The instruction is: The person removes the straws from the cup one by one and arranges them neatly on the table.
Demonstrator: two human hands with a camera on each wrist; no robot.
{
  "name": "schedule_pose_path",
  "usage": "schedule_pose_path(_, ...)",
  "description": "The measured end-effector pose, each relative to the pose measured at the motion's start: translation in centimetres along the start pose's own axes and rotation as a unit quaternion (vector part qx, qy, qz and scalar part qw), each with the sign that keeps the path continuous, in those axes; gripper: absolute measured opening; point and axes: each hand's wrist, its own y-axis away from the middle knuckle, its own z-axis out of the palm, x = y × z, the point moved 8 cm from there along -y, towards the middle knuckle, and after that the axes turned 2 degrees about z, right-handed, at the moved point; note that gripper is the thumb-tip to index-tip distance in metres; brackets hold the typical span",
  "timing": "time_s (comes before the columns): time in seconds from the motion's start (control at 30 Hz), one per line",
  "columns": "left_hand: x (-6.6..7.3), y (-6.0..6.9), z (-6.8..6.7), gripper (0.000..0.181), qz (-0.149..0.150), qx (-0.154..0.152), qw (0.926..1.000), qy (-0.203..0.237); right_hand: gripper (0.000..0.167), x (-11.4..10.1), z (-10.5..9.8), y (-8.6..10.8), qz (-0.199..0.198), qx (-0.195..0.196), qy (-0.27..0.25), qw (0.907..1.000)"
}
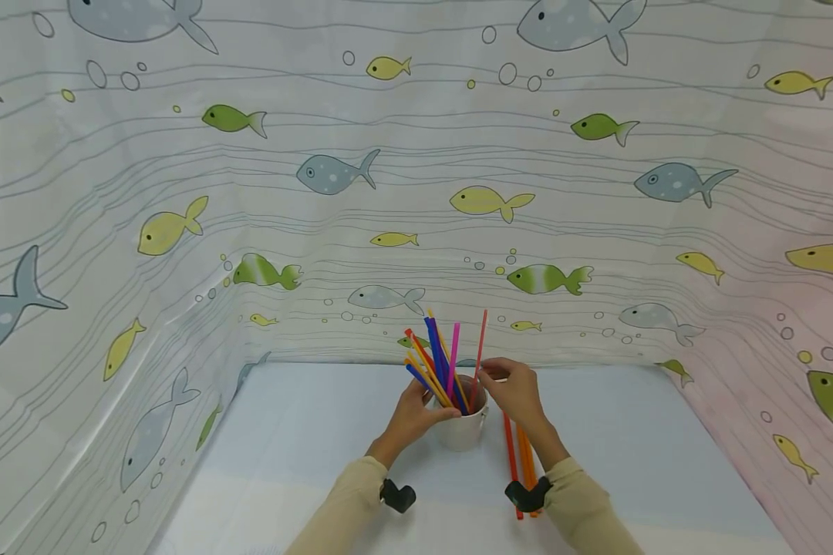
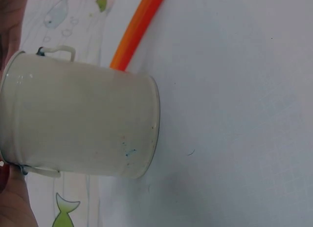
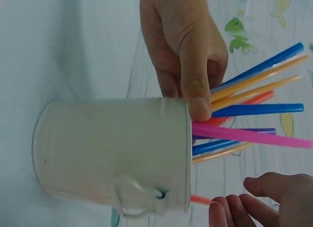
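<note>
while my left hand point(image 1: 414, 416) grips the white bucket point(image 1: 460, 435) low in the middle of the head view, my right hand point(image 1: 517, 389) pinches a red straw point(image 1: 480, 347) whose lower end is inside the bucket's mouth. a bundle of straws point(image 1: 439, 353) crowds the opening to the left of it, fanning toward the upper left. under my right wrist, right of lower centre, lie a loose red straw point(image 1: 510, 455) and some loose orange straws point(image 1: 526, 462), partly covered by my arm and a black wrist piece point(image 1: 527, 493). a fish-printed sheet point(image 1: 416, 173) fills the top and both sides, behind the white table point(image 1: 625, 432).

in the left wrist view the bucket shows sideways across the left half, and an orange-red straw point(image 2: 139, 31) at upper centre runs out of sight behind it. skin shows along the left edge, too cropped for me to read the grip there.

in the right wrist view the bucket spans left to centre, my left thumb point(image 3: 198, 100) over its rim. the bundle points right, a pink straw point(image 3: 249, 135) in front. at lower right my right fingers curl at the red straw, hiding all but a short piece beside the rim.
</note>
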Motion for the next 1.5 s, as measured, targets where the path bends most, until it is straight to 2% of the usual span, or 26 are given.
schedule_pose_path(0.2, 0.1, -0.1, 0.1, 0.075, 0.007, 0.002, 0.9999, -0.009, 0.020, -0.8, 2.0, 0.1, 0.006, -0.025, -0.036, 0.9990)
schedule_pose_path(0.47, -3.4, -1.2, 0.9, 0.079, 0.020, 0.010, 0.9997, 0.000, 0.020, -1.1, 3.7, 0.1, 0.026, -0.048, -0.065, 0.9964)
schedule_pose_path(0.77, -3.6, -1.1, 0.8, 0.083, 0.035, 0.005, 0.9994, 0.001, 0.020, -1.2, 4.5, 0.5, 0.032, -0.054, -0.062, 0.9961)
schedule_pose_path(1.13, -3.7, -1.2, 0.7, 0.080, 0.038, 0.008, 0.9993, -0.003, 0.018, -2.1, 3.8, 0.5, 0.014, -0.027, -0.056, 0.9980)
schedule_pose_path(1.5, -3.7, -1.0, 0.5, 0.075, 0.026, 0.010, 0.9996, 0.001, 0.018, -3.3, 1.4, -0.3, -0.003, -0.006, -0.080, 0.9968)
